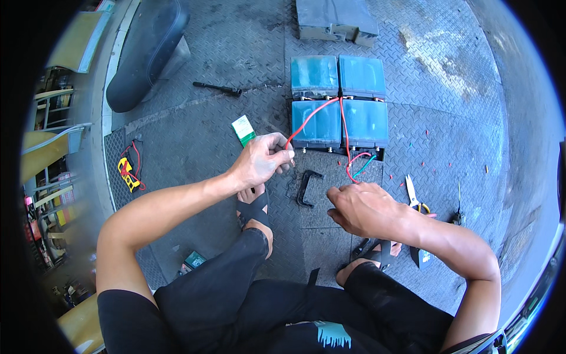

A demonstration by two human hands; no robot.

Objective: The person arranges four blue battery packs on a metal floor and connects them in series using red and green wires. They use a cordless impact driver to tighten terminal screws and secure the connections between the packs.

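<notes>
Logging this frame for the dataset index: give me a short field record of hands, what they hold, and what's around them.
surface: grey diamond-plate metal floor
main item: four blue-topped rectangular batteries in a square block
left hand: fingers pinch the end of a red wire running from the batteries
right hand: closed at the loose red and green wire ends; exact grip unclear
between hands: black C-shaped plastic handle
right side: pliers with yellow-red grips
left side: yellow handheld meter, green and white card
</notes>
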